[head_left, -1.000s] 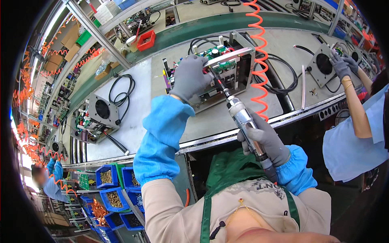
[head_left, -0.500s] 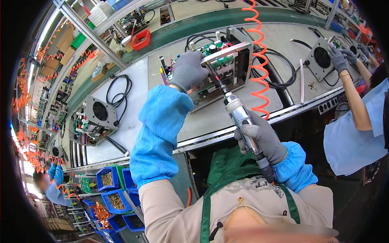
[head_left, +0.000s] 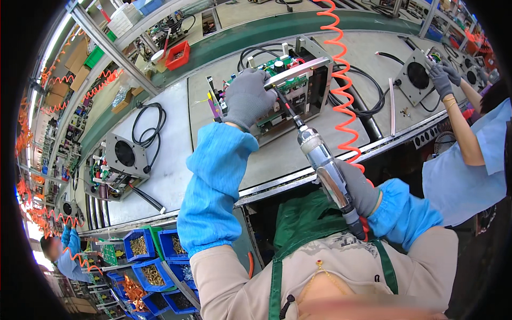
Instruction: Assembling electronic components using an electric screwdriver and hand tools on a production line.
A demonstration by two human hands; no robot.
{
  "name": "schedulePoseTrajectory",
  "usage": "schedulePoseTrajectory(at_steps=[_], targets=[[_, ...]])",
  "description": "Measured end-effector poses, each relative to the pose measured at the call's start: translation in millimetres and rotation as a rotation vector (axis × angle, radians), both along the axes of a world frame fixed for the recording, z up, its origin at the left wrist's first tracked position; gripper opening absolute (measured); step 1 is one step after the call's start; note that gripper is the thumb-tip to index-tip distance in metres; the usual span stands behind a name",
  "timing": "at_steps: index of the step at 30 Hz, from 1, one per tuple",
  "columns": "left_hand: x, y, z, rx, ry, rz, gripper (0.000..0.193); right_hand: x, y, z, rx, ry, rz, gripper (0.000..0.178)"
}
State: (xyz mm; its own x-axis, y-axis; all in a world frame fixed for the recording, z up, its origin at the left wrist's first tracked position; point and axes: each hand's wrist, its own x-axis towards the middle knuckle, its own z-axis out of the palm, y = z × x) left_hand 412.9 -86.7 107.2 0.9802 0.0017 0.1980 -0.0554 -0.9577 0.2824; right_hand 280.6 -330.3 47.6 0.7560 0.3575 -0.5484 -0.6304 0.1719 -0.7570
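My right hand (head_left: 358,188), in a grey glove, is wrapped round a silver air screwdriver (head_left: 320,154). The tool slants up and left, with its long bit (head_left: 288,108) reaching the front of an open metal chassis (head_left: 321,88). Green circuit boards (head_left: 290,80) and other parts fill the chassis. At its left front, my gloved left hand (head_left: 246,98) is closed, with the thumb and fingertips close to the bit's tip. Whatever those fingers hold is hidden by the glove. Blue sleeves cover both my forearms.
An orange coiled hose (head_left: 341,80) hangs right of the chassis. To the left stands another unit with a fan (head_left: 125,153), beside a black cable (head_left: 160,125). Blue bins (head_left: 152,274) of small parts sit lower left. At right, a co-worker's gloved hands (head_left: 441,80) touch a fan panel (head_left: 416,77).
My right hand and the screwdriver's rear end have shifted slightly right and down, while the bit stays at the chassis front. My left hand remains at the chassis. The view has shifted a little.
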Motion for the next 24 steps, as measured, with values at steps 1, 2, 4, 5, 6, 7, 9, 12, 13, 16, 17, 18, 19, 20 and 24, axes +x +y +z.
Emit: schedulePoseTrajectory(at_steps=[1, 2, 4, 5, 6, 7, 9, 12, 13, 16, 17, 18, 19, 20, 24], targets=[[0, 1, 0, 0.01, 0.0, 0.001, 0.034, 6, -2, 7, -0.171, -0.257, 0.26, 0.031], [2, -2, 0, 0.005, 0.004, -0.006, 0.034, 14, -5, 15, -0.345, -0.511, 0.515, 0.028], [1, -5, 3, 0.003, 0.014, 0.003, 0.032, 30, -7, 32, -0.266, -0.269, 0.607, 0.026], [2, -5, 3, 0.001, 0.013, -0.002, 0.032, 38, -6, 36, -0.178, -0.034, 0.697, 0.024], [2, -6, 4, 0.001, 0.005, -0.004, 0.032, 44, -10, 28, -0.234, -0.086, 0.775, 0.021], [3, -8, 5, 0.001, -0.004, -0.008, 0.032, 41, -12, 26, -0.236, -0.087, 0.767, 0.021], [3, -4, 3, 0.028, 0.004, -0.008, 0.033, 37, -8, 17, -0.522, -0.504, 0.661, 0.021], [2, 2, 1, 0.037, -0.001, -0.033, 0.035, 21, -3, 40, -0.231, -0.332, 0.405, 0.049], [0, 4, 1, 0.034, -0.008, -0.065, 0.035, 8, 8, 65, -0.121, -0.214, 0.306, 0.075], [4, 2, 6, 0.057, 0.018, -0.1, 0.034, 3, 14, 63, -0.12, -0.387, 0.283, 0.097], [6, 1, 5, 0.058, 0.022, -0.104, 0.034, 5, 12, 61, -0.094, -0.389, 0.278, 0.098], [8, 2, 5, 0.062, 0.019, -0.11, 0.033, 6, 11, 60, -0.113, -0.391, 0.292, 0.098], [9, 3, 4, 0.065, 0.016, -0.115, 0.033, 6, 11, 61, -0.112, -0.388, 0.289, 0.098], [11, 3, 3, 0.065, 0.02, -0.118, 0.033, 6, 12, 62, -0.103, -0.378, 0.283, 0.097], [11, 3, 3, 0.072, 0.003, -0.126, 0.031, 7, 10, 61, -0.042, -0.352, 0.259, 0.094]])
